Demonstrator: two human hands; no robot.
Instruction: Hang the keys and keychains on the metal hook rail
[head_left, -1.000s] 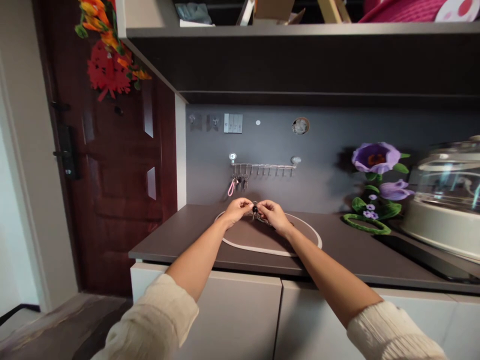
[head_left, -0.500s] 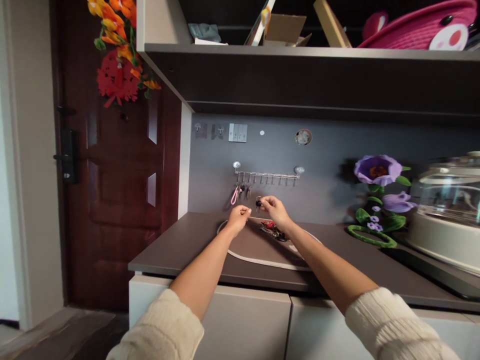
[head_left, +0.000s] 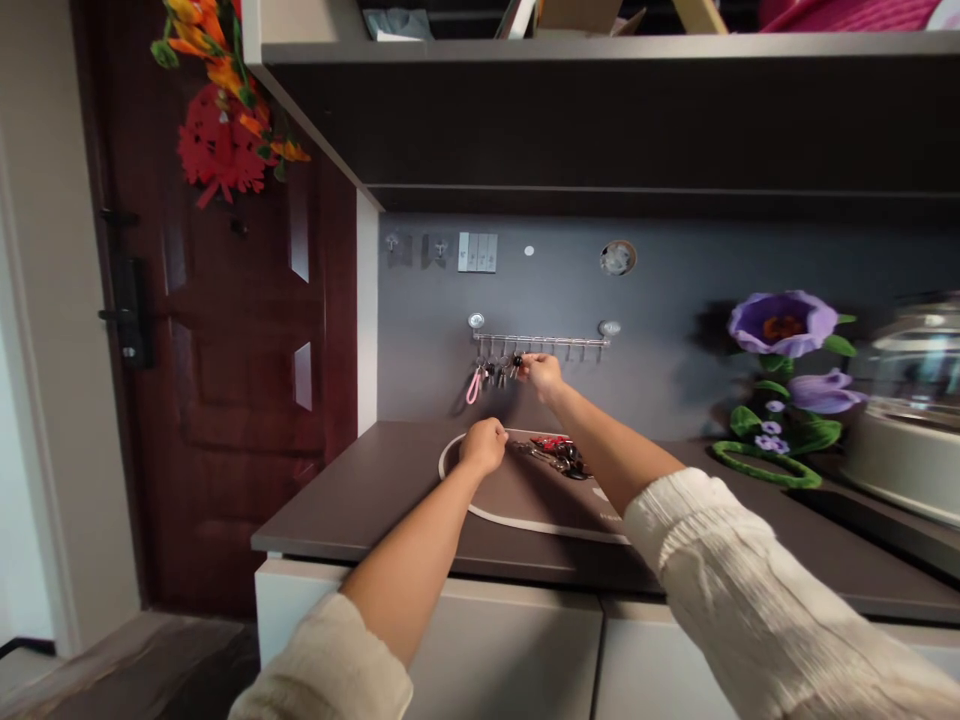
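My right hand (head_left: 543, 374) is closed in a pinch on a key (head_left: 518, 362) with a black head, up against the metal hook rail (head_left: 540, 341) on the wall. Whether its ring sits on a hook I cannot tell. Left of it, several keys (head_left: 489, 372) and a pink strap (head_left: 473, 386) hang from the rail. My left hand (head_left: 484, 445) is curled closed just above the left part of the oval mat (head_left: 517, 500), and nothing shows in its fingers. A pile of keys (head_left: 559, 455), some with red parts, lies on the mat between my arms.
Purple fabric flowers (head_left: 784, 325) and a clear-domed appliance (head_left: 907, 400) stand on the right of the counter (head_left: 360, 490). A shelf (head_left: 525, 50) juts out overhead. Switches (head_left: 478, 253) are on the wall above the rail, and a dark red door (head_left: 225, 400) is at the left.
My right hand has carried the black-headed key from between both hands up to the rail. My left hand has let go of it and stayed low, its fingers curling in.
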